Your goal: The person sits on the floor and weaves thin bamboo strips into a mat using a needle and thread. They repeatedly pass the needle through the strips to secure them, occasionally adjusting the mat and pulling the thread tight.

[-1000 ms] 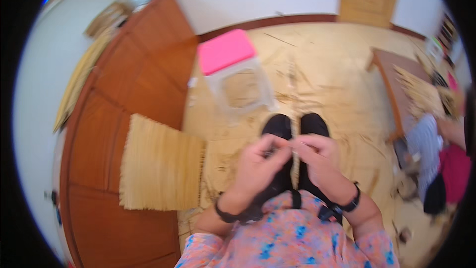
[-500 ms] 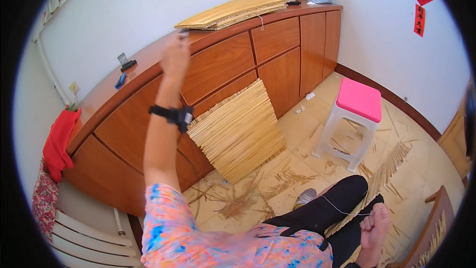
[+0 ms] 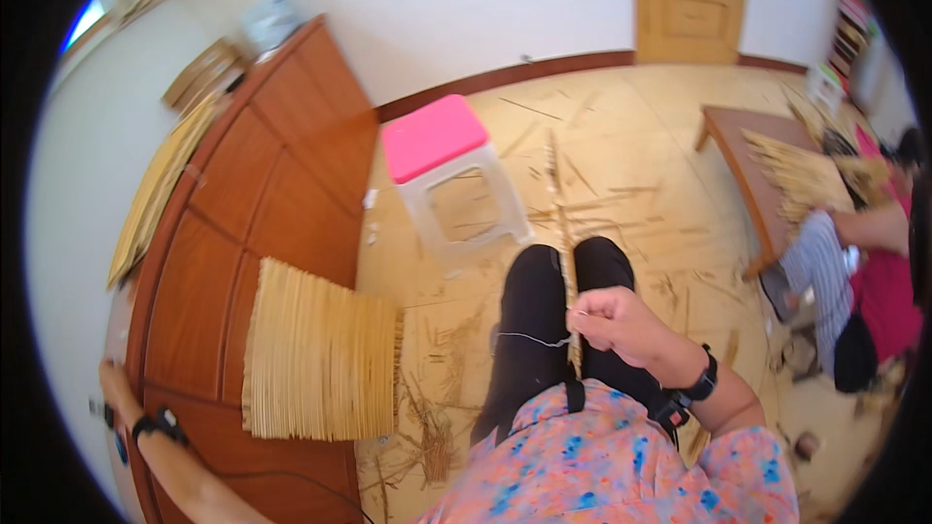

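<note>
My left hand (image 3: 116,390) is stretched out over the top of the wooden cabinet, close to a small dark object (image 3: 101,410); its fingers are small and blurred, so what it holds, if anything, is unclear. A small blue item (image 3: 120,448) lies a little nearer on that top. My right hand (image 3: 614,322) is closed above my lap, pinching a thin white string (image 3: 529,337). The string runs left across my thigh. A narrow bundle of straw-coloured sticks (image 3: 566,243) stands edge-on between my knees, right beside the right hand.
A panel of sticks (image 3: 316,354) leans against the cabinet (image 3: 282,170); stacked panels (image 3: 160,184) lie on top. A stool with a pink seat (image 3: 435,136) stands ahead. Loose sticks (image 3: 432,437) litter the floor. At right, another person (image 3: 879,301) sits by a low table (image 3: 723,150).
The view has swung to the right. My left hand has moved back along the cabinet top, away from the stacked panels. My right hand still pinches the string above my lap.
</note>
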